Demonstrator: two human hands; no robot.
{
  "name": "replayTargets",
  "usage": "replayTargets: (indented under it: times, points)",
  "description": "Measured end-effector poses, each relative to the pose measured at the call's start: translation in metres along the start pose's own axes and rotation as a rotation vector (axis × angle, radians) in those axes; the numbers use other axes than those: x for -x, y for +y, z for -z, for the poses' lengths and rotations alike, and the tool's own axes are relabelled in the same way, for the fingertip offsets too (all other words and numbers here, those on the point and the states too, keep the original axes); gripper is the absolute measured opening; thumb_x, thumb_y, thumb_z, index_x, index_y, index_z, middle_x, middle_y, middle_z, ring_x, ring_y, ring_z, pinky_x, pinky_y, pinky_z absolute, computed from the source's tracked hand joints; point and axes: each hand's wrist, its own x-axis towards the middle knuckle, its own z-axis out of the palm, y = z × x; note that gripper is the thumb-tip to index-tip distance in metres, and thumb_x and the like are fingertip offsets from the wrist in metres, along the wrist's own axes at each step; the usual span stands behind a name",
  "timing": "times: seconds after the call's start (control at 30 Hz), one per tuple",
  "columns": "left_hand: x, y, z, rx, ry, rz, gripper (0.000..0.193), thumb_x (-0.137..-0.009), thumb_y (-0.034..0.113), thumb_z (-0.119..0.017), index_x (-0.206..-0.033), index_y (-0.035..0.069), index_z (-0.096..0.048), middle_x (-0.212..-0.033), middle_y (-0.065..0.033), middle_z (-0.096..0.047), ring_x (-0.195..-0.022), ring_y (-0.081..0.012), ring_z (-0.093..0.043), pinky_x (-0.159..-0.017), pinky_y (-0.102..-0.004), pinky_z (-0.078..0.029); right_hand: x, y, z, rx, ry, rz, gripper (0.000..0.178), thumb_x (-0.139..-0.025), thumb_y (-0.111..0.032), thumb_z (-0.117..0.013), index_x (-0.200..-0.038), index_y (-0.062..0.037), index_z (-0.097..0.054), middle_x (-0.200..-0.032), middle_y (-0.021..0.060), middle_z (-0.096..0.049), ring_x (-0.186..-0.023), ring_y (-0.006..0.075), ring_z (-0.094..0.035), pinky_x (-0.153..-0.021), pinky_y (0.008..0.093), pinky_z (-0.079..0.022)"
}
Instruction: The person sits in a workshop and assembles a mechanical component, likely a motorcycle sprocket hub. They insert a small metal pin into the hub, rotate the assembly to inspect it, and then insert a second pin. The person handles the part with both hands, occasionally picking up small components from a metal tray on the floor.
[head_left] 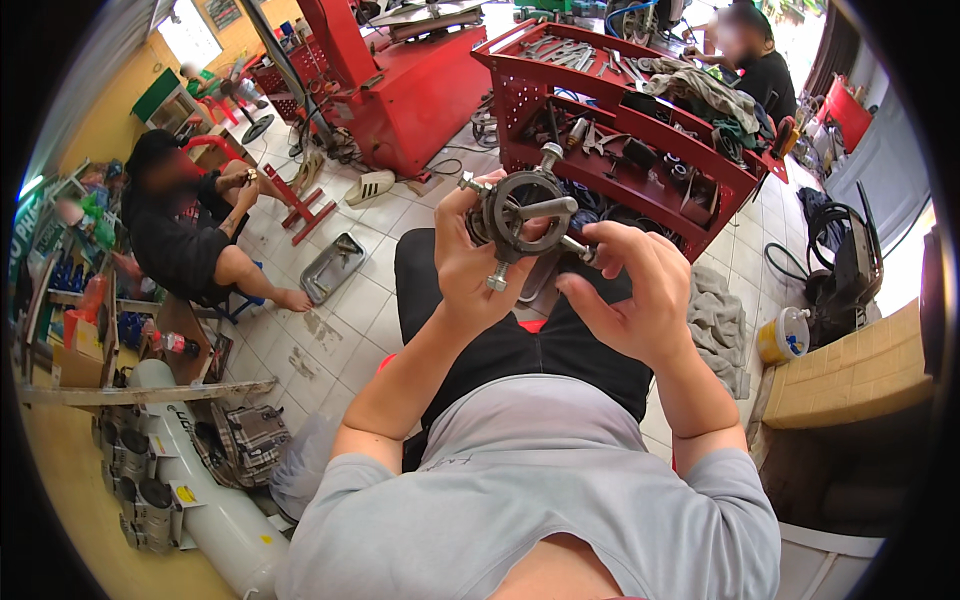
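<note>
Metal is what we are handling here: a round, dark steel puller-like fixture (527, 212) with a ring body, a crossbar through its middle and several bolts sticking out around the rim; we are holding it up in front of us, above our lap, at chest height; our left hand (468, 262) is wrapping around its left side, fingers closed firmly on the ring, thumb lying across the front; our right hand (630, 285) is working at the lower right, thumb and fingertips pinched together on the threaded bolt (578, 250) that is poking out there; we judge that we are turning or seating this bolt by hand, a fitting or adjusting step rather than a finished one; the next move, as we read it, is calling for a steady left hold while the right fingers are twisting the bolt squarely along its thread, without cross-threading; outward from the hands, a red tool trolley (620, 140) is standing just beyond our knees, loaded with wrenches and rags; a grey cloth (715, 320) is lying on the tiled floor to our right; a metal tray (335, 265) is sitting on the tiles to our left, near a seated person (190, 225).
</note>
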Motion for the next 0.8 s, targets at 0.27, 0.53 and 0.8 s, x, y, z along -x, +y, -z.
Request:
replayTargets:
  times: [0.27, 0.53, 0.8]
  points:
    - [-0.003, -0.004, 0.002, -0.06, 0.041, -0.162, 0.018, -0.069, -0.004, -0.078, -0.083, 0.003, -0.071, -0.122, -0.0198, -0.048, -0.103, -0.0319, -0.06, -0.084, -0.039, -0.054, 0.004, 0.007, 0.002, -0.015, -0.065, 0.072, 0.024, -0.073, -0.012, -0.075, -0.092, -0.0046, -0.061, -0.062, 0.0022, -0.057, -0.051, 0.0167, -0.054, -0.049, 0.0283, -0.038]
    - [-0.005, -0.009, 0.011, -0.136, -0.009, -0.242, 0.018, -0.068, -0.002, -0.08, -0.082, 0.004, -0.07, -0.122, -0.021, -0.049, -0.097, -0.0299, -0.062, -0.076, -0.0323, -0.057, 0.005, 0.006, -0.002, -0.092, -0.012, 0.089, 0.018, -0.078, -0.006, -0.07, -0.093, -0.0018, -0.061, -0.068, 0.0039, -0.059, -0.052, 0.0165, -0.054, -0.05, 0.0285, -0.04]
    - [-0.016, 0.005, 0.019, -0.221, -0.002, -0.296, 0.019, -0.067, 0.01, -0.083, -0.082, 0.011, -0.072, -0.119, -0.0201, -0.055, -0.095, -0.0291, -0.056, -0.072, -0.0334, -0.05, 0.015, 0.005, -0.005, -0.526, -0.161, -0.26, 0.011, -0.091, -0.009, -0.056, -0.093, 0.0008, -0.06, -0.066, 0.0063, -0.056, -0.053, 0.0191, -0.054, -0.053, 0.0286, -0.042]
